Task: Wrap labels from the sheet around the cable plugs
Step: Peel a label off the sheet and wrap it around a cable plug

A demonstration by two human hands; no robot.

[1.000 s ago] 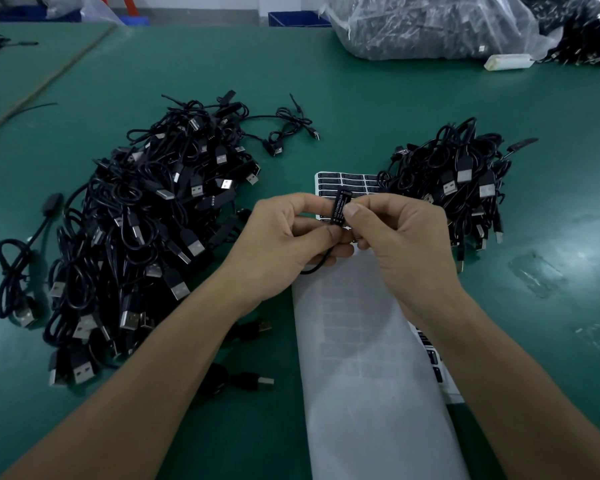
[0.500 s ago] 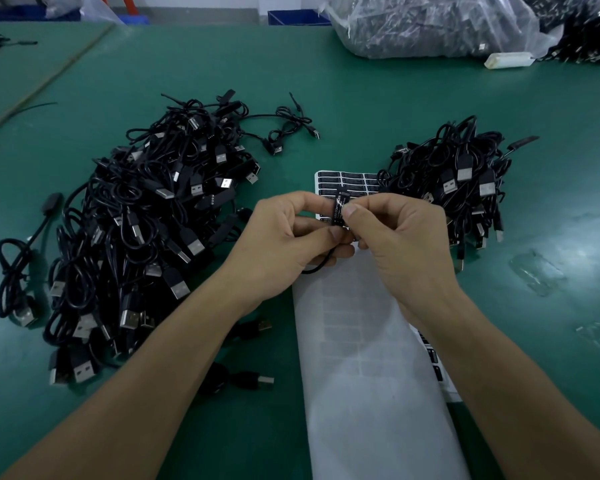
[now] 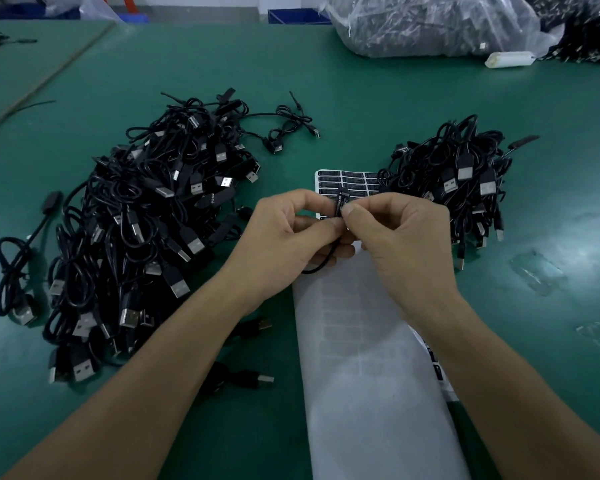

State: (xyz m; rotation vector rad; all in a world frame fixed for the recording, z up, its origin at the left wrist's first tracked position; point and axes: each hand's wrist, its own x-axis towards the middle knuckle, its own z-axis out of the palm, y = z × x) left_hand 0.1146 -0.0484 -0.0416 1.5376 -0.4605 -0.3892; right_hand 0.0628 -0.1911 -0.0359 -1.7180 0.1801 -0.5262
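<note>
**Pinched from both sides**

Left hand (image 3: 284, 237) and right hand (image 3: 404, 237) both pinch the small black cable plug (image 3: 340, 205) above the white sheet of black labels (image 3: 361, 393). Far back, a clear plastic bag (image 3: 513, 26) holds a mass of black cables (image 3: 413, 32).

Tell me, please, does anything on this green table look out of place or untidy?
Mildly. Two USB cables lie loose beside the left forearm, apart from the big left pile. A second label sheet sticks out crookedly from under the mostly peeled label sheet. Nothing looks damaged.
</note>
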